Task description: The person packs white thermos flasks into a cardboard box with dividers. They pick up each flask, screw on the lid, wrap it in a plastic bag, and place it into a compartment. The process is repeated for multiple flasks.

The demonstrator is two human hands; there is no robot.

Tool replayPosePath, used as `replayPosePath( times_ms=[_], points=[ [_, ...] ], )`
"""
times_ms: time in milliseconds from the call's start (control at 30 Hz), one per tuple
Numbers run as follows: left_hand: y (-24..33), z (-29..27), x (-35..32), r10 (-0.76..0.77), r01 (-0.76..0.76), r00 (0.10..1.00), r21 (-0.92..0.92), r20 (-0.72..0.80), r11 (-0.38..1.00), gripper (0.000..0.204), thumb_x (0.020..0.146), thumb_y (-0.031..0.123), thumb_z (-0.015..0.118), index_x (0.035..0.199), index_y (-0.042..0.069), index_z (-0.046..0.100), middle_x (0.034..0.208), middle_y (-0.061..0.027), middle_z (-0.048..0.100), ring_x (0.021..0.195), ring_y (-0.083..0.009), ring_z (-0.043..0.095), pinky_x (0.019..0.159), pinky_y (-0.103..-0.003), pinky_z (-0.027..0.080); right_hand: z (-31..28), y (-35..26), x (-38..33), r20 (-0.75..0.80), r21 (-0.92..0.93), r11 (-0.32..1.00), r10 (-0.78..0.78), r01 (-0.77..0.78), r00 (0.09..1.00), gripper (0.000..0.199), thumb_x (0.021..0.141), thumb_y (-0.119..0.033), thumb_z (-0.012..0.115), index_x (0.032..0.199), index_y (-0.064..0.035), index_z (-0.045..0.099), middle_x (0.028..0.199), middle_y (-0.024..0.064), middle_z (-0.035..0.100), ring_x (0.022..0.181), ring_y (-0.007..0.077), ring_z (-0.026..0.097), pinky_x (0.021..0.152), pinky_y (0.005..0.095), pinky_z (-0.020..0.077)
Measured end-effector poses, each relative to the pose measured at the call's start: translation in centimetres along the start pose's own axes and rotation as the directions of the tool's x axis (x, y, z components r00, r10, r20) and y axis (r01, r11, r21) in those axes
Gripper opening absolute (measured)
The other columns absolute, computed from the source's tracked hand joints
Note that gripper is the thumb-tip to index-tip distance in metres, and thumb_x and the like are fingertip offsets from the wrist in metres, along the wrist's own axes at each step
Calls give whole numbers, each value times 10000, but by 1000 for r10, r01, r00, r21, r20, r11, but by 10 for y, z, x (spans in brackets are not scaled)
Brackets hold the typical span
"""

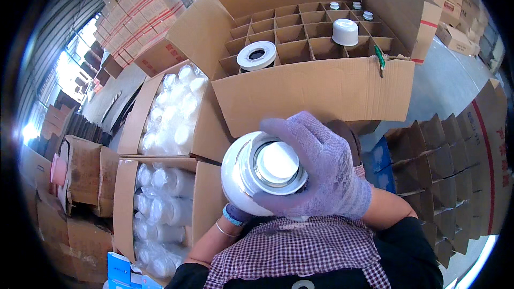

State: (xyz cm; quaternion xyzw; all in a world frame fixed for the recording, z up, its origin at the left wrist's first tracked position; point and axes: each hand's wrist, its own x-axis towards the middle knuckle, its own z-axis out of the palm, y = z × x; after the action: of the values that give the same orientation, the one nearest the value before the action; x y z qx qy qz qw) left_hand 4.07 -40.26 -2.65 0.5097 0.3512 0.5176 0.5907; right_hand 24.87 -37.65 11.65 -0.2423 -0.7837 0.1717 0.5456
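A white vacuum flask (pixel 235 174) with a silvery neck ring and a white stopper (pixel 278 161) is held upright in front of my apron. My right hand (pixel 326 166), in a grey-purple knit glove, curls its thumb and fingers around the flask's top beside the stopper. My left hand (pixel 239 214), gloved too, is behind and under the flask's lower side; its fingers are hidden. Beyond my hands stands an open divided carton (pixel 316 91). In its cells sit a white ring-shaped part (pixel 256 55), a white cup-like lid (pixel 345 32) and several small white stoppers (pixel 368 15).
At my left, two open cartons (pixel 127 208) hold white pieces in clear plastic bags (pixel 168 190). Cardboard dividers (pixel 436 171) stand in a carton at my right. A green-handled tool (pixel 379 59) hangs on the divided carton's near edge. Stacked boxes (pixel 140 13) rise behind.
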Motion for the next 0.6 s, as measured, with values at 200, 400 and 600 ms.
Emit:
replayPosePath(
  times_ms=[200, 400, 600],
  points=[
    [-2, -12, -15, -137, 137, 979, 11, 151, 991, 793, 963, 279, 705, 1595, 113, 255, 1617, -117, 344, 1477, -261, 358, 1218, -400, 320, 4, 10, -6, 54, 132, 990, -52, 44, 997, 712, 659, -442, 878, 1192, -45, 622, 990, 115, 652, 858, 261, 702, 734, 356, 584],
    [45, 19, 7, 16, -119, 977, 491, 210, 863, 824, 941, 286, 733, 1582, 67, 265, 1601, -119, 367, 1456, -267, 386, 1210, -405, 320, -1, 34, -8, 95, 130, 991, -21, 9, 995, 661, 647, -327, 874, 1189, -47, 620, 994, 133, 644, 879, 309, 680, 765, 392, 566],
    [23, -26, 14, -47, 51, 994, 45, -97, 998, 737, 981, 379, 631, 1548, 33, 310, 1573, -139, 396, 1422, -303, 418, 1183, -464, 334, -3, 76, 6, -150, -41, 994, 98, -105, 984, 641, 691, -294, 851, 1223, -35, 604, 1026, 166, 636, 948, 339, 662, 836, 412, 545]
  ],
)
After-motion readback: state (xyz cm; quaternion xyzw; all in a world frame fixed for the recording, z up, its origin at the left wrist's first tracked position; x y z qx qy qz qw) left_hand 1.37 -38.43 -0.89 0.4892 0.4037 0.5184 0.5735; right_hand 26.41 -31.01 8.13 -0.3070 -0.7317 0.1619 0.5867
